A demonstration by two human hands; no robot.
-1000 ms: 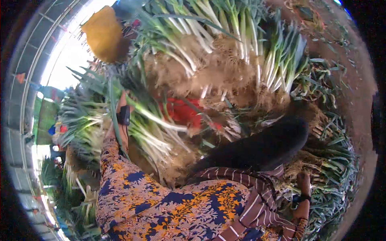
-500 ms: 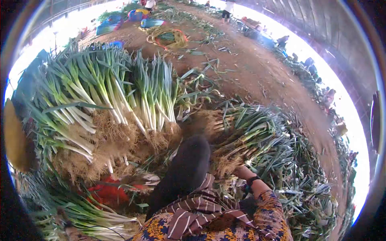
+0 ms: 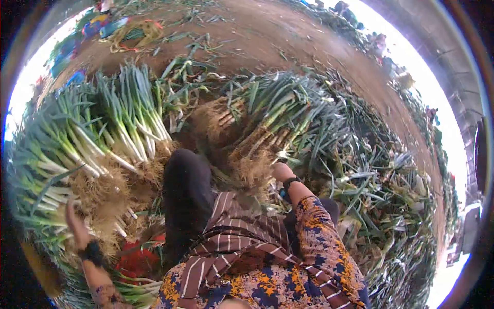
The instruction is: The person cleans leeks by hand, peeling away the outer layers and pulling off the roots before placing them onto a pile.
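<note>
At the left, my left hand [image 3: 77, 226] lies beside the roots and white stalks of a large pile of cleaned leeks [image 3: 77, 147]; its fingers are extended and nothing shows in them. My right hand [image 3: 281, 171], with a dark band at the wrist, is at the root end of a bunch of uncleaned leeks [image 3: 272, 129]. Its fingers are mostly hidden among roots and stalks, so what it grips, if anything, is unclear. Brown tangled roots [image 3: 249, 165] spread just left of that hand.
My bent knee [image 3: 188, 170] rises between the two leek piles. A red cloth or bag [image 3: 136, 260] lies low at the left. Loose leaves and trimmings [image 3: 370, 190] cover the ground at the right. A net sack [image 3: 135, 35] sits on the dirt floor [image 3: 267, 31].
The view has turned toward the right and down. My left hand has moved up from the lower left to the leek roots. My right hand stays at the uncleaned bunch.
</note>
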